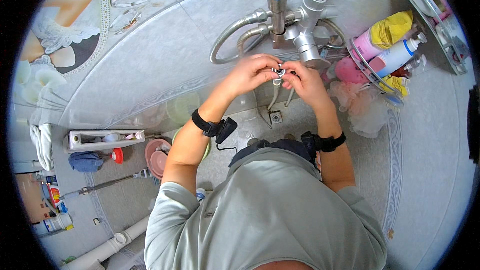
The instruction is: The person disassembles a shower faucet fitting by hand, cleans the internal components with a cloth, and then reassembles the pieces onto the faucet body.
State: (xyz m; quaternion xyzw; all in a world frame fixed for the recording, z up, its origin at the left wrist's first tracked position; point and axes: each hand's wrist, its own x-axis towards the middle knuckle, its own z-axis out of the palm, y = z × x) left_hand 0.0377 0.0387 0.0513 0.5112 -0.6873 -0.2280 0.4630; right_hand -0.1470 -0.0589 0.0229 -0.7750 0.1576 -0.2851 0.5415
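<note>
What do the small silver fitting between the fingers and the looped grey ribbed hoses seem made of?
Small silver fitting: probably chromed metal, judging by bright glints; its dark centre's material is unclear.
Looped grey ribbed hoses: likely flexible metal, satin finish, from the ridged sheen.

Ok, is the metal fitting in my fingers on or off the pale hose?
On, it seems: the pale hose runs down from under the metal fitting, no gap showing. Your left hand and right hand partly cover the fitting.

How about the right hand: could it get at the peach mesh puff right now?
Probably yes: the peach mesh puff sits just right of the right hand, with nothing visible between them. That hand would first have to leave the small metal fitting; depth is unclear.
</note>
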